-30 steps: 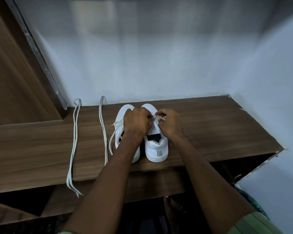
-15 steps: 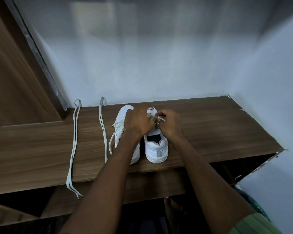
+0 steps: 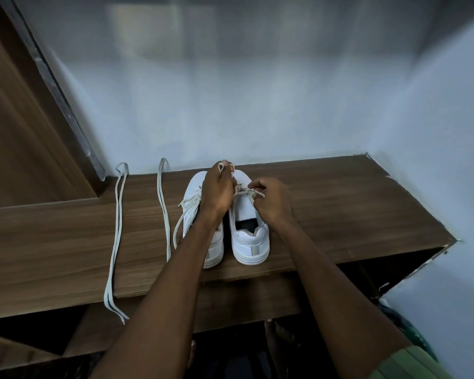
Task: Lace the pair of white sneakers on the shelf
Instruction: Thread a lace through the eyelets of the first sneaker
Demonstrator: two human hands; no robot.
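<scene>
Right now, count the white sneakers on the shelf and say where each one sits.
2. The left sneaker sits mid-shelf, partly under the left forearm; the right sneaker stands beside it on its right, heel toward the camera. None seems hidden.

We have single head view: looks forward and down, close above wooden shelf (image 3: 340, 214), facing corner of pale wall (image 3: 230, 91).
</scene>
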